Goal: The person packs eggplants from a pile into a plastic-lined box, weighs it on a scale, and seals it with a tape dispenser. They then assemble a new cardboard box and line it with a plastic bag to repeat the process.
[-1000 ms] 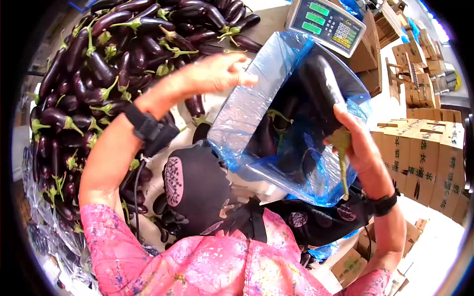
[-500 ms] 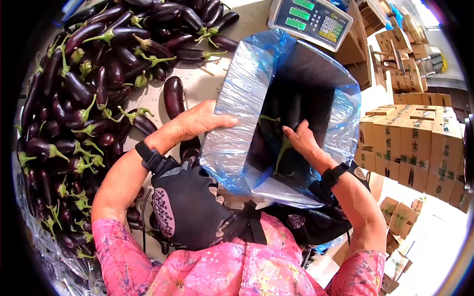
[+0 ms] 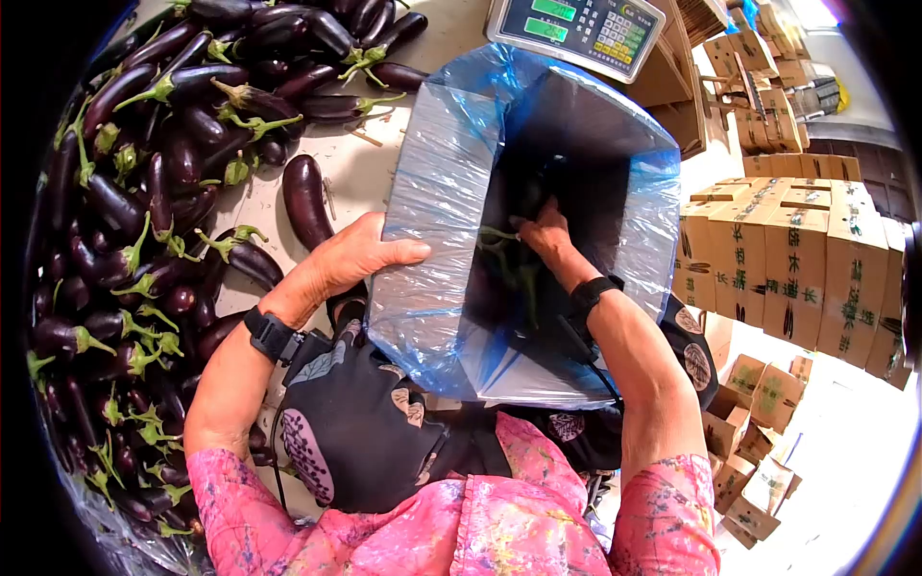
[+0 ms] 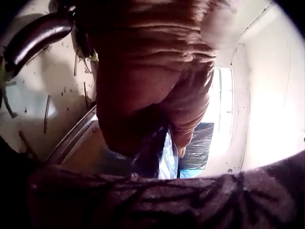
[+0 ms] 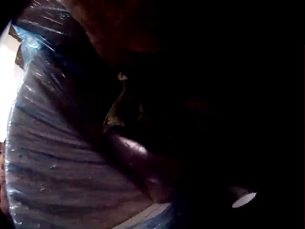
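1. Head view: the left hand (image 3: 351,257) gripped the left wall of a plastic-lined box (image 3: 437,182) between thumb and fingers, the thumb laid across the blue film.
2. The right hand (image 3: 545,235) was down inside that box, its fingers largely lost in shadow; how far they were open, and whether they had hold of anything, I could not tell.
3. Eggplants (image 5: 131,148) lay in the box near that hand, green stems showing.
4. Left of the box, one dark eggplant (image 3: 305,202) rested on the pale table (image 3: 365,182).
5. Farther left spread a big eggplant heap (image 3: 115,204).
6. Beyond the box stood a scale (image 3: 581,34); rightward, printed cartons (image 3: 792,269).
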Demonstrator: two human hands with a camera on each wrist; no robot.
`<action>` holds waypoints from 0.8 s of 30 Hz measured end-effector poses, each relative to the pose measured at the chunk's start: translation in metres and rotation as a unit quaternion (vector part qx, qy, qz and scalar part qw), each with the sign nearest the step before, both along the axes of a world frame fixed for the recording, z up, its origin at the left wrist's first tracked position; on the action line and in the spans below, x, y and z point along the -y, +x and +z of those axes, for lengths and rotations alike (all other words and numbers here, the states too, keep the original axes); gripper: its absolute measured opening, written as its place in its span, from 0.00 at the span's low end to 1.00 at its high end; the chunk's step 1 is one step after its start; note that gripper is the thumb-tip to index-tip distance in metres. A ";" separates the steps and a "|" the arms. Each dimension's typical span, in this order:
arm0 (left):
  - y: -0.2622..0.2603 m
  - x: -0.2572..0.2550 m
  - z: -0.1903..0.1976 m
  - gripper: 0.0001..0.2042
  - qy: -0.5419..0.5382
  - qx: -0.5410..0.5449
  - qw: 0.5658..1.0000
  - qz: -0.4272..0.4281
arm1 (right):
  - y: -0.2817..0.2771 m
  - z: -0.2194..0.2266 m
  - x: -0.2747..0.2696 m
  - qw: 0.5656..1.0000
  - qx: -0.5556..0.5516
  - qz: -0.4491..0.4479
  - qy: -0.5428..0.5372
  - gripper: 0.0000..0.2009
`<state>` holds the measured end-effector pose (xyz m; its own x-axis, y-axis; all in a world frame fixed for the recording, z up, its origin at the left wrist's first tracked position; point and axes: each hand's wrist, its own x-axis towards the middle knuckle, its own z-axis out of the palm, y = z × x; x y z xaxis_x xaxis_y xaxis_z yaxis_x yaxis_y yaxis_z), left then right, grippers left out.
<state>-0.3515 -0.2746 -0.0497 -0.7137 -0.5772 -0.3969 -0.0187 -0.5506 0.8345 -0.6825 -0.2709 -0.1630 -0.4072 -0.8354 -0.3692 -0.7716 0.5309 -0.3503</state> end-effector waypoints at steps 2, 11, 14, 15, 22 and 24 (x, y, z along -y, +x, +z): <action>-0.002 -0.002 -0.006 0.28 0.010 -0.007 1.000 0.002 | -0.010 -0.015 0.006 0.999 0.003 0.033 0.035 0.32; 0.006 -0.003 -0.001 0.23 0.021 -0.020 0.999 -0.030 | 0.014 -0.009 -0.012 0.986 0.105 -0.120 -0.037 0.29; 0.009 -0.007 -0.013 0.25 0.038 -0.006 0.999 -0.011 | 0.013 -0.011 -0.013 0.998 0.031 -0.033 -0.047 0.28; 0.009 -0.007 -0.013 0.25 0.032 -0.003 0.999 -0.011 | 0.010 -0.010 -0.014 0.999 0.004 0.003 -0.051 0.28; 0.015 -0.011 -0.007 0.27 0.027 -0.018 0.999 0.005 | 0.051 0.133 -0.024 0.923 -0.127 0.330 0.151 0.25; 0.011 -0.012 -0.006 0.27 0.030 -0.026 0.999 0.009 | 0.069 0.146 -0.044 0.869 -0.113 0.384 0.292 0.27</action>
